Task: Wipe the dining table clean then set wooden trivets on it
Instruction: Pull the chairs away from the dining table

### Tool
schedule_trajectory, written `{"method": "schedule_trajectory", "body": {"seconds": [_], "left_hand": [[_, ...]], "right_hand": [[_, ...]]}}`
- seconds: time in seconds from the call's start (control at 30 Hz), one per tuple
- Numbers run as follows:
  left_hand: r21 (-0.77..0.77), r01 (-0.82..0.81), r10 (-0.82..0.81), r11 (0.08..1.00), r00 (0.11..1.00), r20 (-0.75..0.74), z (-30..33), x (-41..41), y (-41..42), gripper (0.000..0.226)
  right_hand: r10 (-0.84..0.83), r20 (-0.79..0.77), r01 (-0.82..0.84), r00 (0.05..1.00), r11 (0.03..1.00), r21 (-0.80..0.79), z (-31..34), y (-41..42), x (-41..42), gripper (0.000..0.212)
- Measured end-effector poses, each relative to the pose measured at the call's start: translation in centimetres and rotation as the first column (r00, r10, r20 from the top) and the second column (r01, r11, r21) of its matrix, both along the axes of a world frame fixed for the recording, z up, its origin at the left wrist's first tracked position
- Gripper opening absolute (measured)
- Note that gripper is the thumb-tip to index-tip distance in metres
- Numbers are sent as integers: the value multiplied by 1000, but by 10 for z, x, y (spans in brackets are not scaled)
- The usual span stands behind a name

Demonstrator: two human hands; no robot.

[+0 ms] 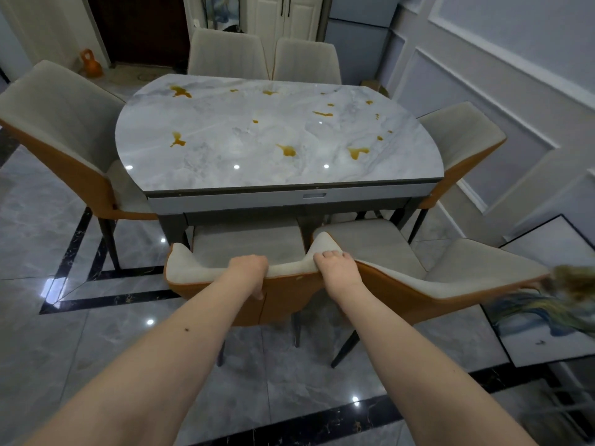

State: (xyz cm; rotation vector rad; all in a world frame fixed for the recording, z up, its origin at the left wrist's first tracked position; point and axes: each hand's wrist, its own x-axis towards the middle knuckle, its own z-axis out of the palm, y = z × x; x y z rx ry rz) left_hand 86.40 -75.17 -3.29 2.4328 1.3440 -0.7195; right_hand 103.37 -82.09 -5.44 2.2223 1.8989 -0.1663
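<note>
nothing is wiped yet: amber spills (pixel 287 150) are scattered across the dining table (pixel 225 175). the near chair (pixel 244 275) is gripped at its backrest by left hand (pixel 249 268) and right hand (pixel 336 268), fingers curled over it. no cloth or trivets are seen.

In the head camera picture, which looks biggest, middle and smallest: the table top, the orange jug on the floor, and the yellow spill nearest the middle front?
1. Table top
2. Jug, far off, so unsure
3. Spill

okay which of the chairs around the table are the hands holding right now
The near-side chair on the left, directly in front of the person. Both the left hand and right hand grip the top of its backrest; the other chairs go untouched.
</note>
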Motion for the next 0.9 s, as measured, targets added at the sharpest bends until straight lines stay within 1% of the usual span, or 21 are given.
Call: {"method": "schedule_trajectory", "body": {"seconds": [0.13,0.2,0.27,0.33,0.4,0.53,0.6,0.7,0.8,0.9], "left_hand": [[18,83,-85,996,992,94,9,58,-19,63],[23,85,-87,996,987,132,11,91,-30,63],[34,81,-85,996,987,140,13,127,-41,62],[48,89,-96,995,983,159,12,170,-58,61],[51,82,-91,995,975,204,9,205,-73,66],[-106,41,-12,994,967,256,0,280,-119,76],[-133,43,-8,990,968,252,-1,310,-138,76],[-96,47,-27,994,979,202,-7,339,-154,78],[-52,33,-25,998,987,157,-13,365,-162,75],[-15,28,-25,1000,991,134,-20,385,-166,70]], "right_hand": [[-44,-13,45,999,998,32,9,-19,48,46],[-76,-17,77,997,997,21,10,-31,76,45],[-88,-35,89,995,996,31,10,-44,108,45],[-77,-55,78,996,996,32,10,-58,147,44],[-52,-61,54,997,998,37,9,-69,182,44],[-19,-72,20,997,1000,2,10,-102,262,45],[-24,-92,21,996,999,-29,12,-118,299,42],[-59,-144,48,988,995,-82,16,-138,341,42],[-56,-255,24,965,992,-127,17,-157,384,52],[7,-248,-48,969,986,-159,13,-170,423,62]]}}
